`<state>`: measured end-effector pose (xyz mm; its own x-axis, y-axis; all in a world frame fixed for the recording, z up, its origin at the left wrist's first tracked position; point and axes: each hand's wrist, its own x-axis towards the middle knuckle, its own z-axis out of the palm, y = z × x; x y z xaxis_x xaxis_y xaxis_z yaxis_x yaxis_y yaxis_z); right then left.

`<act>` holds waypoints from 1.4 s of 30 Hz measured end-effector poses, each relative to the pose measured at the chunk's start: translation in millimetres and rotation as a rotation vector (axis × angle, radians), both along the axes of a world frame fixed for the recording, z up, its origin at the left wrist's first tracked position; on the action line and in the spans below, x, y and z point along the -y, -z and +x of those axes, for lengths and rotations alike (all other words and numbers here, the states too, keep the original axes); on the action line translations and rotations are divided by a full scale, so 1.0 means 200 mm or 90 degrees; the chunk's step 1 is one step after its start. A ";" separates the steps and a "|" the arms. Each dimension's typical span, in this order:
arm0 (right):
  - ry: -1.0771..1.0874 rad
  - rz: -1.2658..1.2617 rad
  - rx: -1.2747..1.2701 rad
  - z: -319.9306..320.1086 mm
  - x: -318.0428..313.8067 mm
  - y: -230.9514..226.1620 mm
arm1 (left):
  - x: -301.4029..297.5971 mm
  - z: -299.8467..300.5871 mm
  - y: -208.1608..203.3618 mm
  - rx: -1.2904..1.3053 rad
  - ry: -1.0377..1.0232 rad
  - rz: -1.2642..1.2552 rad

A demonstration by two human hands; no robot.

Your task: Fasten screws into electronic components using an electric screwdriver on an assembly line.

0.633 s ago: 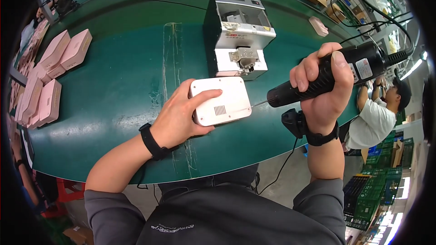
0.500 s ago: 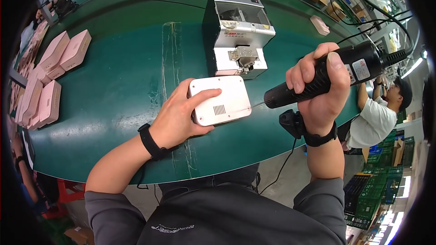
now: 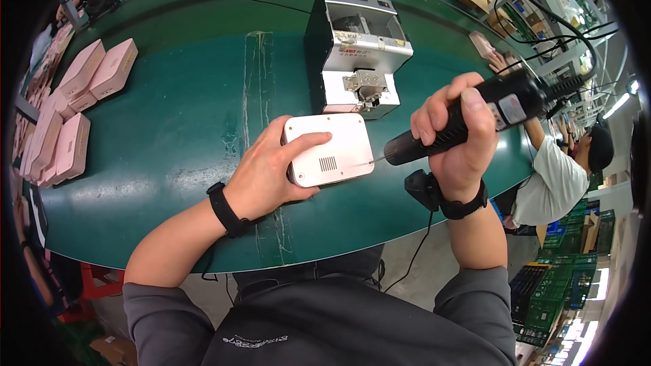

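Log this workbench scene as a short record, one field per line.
Surface: green table
Left hand: grips the pale case by its left side
Right hand: wrapped around the black corded driver
Driver bit: points at the case's lower-right corner; contact unclear
Beyond the case: grey-and-black machine
Table's left side: stacked pink cases
Far right: another person

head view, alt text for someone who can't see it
A person's right hand points a black power screwdriver at a corner of a pale pink case, gripped by the left hand on a green table.
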<state>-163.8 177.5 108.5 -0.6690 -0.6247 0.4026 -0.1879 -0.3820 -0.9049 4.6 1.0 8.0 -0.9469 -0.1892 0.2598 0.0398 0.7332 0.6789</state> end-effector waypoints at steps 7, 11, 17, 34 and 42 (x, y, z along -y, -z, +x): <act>0.061 -0.083 -0.028 -0.09 0.14 -0.18 | -0.01 0.01 -0.01 0.000 0.005 0.007; 0.098 -0.096 -0.080 -0.16 0.26 -0.22 | -0.01 0.01 -0.01 -0.016 0.000 -0.003; 0.097 -0.008 -0.008 -0.15 0.29 -0.18 | 0.01 0.01 0.01 -0.015 0.003 0.005; -0.099 -0.025 -0.003 0.19 0.06 -0.06 | 0.01 0.00 0.03 -0.020 0.004 0.029; -0.142 -0.003 -0.009 0.21 0.07 -0.03 | 0.01 0.00 0.03 -0.038 -0.008 0.028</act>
